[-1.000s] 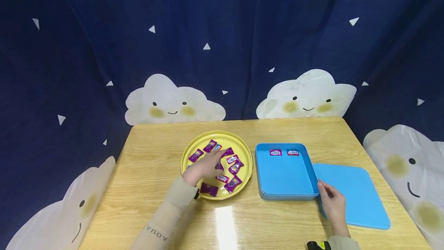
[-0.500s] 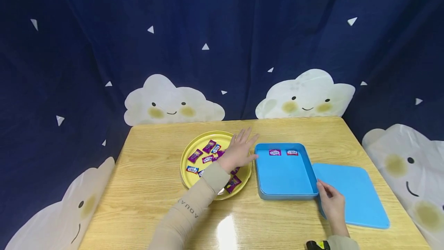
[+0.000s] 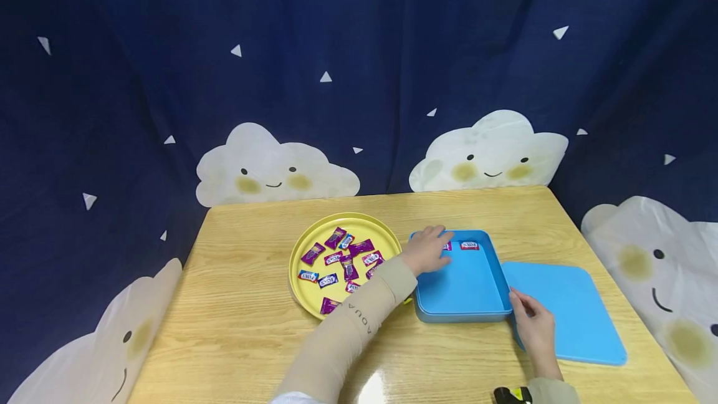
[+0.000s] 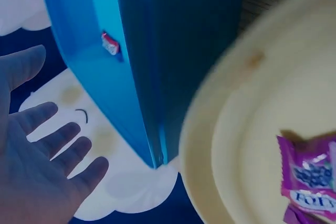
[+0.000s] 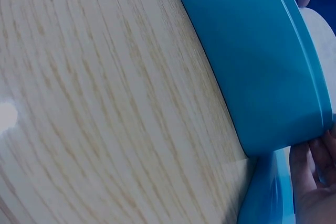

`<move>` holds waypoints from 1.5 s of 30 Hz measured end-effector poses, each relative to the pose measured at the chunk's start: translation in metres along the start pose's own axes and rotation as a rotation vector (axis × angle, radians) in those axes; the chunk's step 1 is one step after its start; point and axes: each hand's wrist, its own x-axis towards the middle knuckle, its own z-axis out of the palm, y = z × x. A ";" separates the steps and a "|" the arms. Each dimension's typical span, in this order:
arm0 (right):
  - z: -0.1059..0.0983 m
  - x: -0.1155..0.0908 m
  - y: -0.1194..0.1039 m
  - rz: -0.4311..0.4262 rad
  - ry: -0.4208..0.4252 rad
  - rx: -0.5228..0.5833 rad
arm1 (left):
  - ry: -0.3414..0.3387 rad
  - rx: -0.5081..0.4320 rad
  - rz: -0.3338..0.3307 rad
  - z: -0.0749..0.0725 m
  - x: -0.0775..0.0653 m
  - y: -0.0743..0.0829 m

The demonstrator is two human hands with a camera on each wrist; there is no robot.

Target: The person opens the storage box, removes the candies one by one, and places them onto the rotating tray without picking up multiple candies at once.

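Note:
My left hand (image 3: 428, 250) hovers at the left back of the blue box (image 3: 465, 315), its fingers spread. In the left wrist view, its palm (image 4: 47, 171) faces the camera and nothing shows in it. Two small wrapped candies lie along the box's back wall: a red-and-white candy (image 3: 469, 245) and a purple-pink candy (image 3: 447, 245), partly hidden by my fingers. With thumb and fingers, my right hand (image 3: 535, 329) pinches the box's front right corner. On the yellow plate (image 3: 300, 292) lie several candies, such as a purple candy (image 3: 335, 238); my left sleeve covers some.
A flat blue lid (image 3: 583, 317) lies on the wooden table (image 3: 235, 304), right of the box and partly behind my right hand. A dark blue curtain (image 3: 314, 30) with cloud pictures hangs behind the table.
My left hand has moved right, from over the candies on the plate, across the plate's right rim, to the box's left back. My right hand stays at the box corner.

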 end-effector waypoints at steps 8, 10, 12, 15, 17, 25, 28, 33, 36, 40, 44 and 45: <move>-0.001 0.001 -0.001 -0.009 -0.001 -0.007 | -0.110 -0.006 -0.061 0.002 0.024 0.008; -0.001 0.001 -0.001 -0.022 0.004 -0.004 | -0.139 -0.022 -0.089 0.002 0.027 0.010; -0.001 0.001 -0.001 -0.030 0.003 -0.002 | -0.164 -0.039 -0.125 0.002 0.029 0.011; -0.001 0.002 -0.001 -0.039 -0.003 0.000 | -0.193 -0.041 -0.167 0.004 0.031 0.013; -0.001 0.002 -0.001 -0.029 -0.005 -0.001 | -0.204 -0.042 -0.184 0.006 0.031 0.014; 0.000 0.001 -0.002 -0.037 0.005 0.008 | -0.269 -0.087 -0.275 0.010 0.028 0.020; -0.001 0.000 -0.002 -0.032 0.014 0.008 | -0.264 -0.100 -0.304 0.012 0.029 0.021; -0.001 0.000 -0.002 -0.035 0.029 0.004 | -0.254 -0.042 -0.290 0.018 0.032 0.021; 0.000 0.000 -0.001 -0.032 0.025 0.003 | -0.240 -0.029 -0.272 0.021 0.034 0.022; -0.001 0.000 -0.001 -0.030 0.013 0.001 | -0.204 -0.019 -0.243 0.026 0.037 0.023; 0.000 0.000 0.000 -0.047 0.023 0.005 | -0.174 -0.026 -0.234 0.036 0.045 0.022; 0.000 0.000 0.001 -0.052 0.025 0.007 | -0.168 -0.028 -0.234 0.039 0.047 0.022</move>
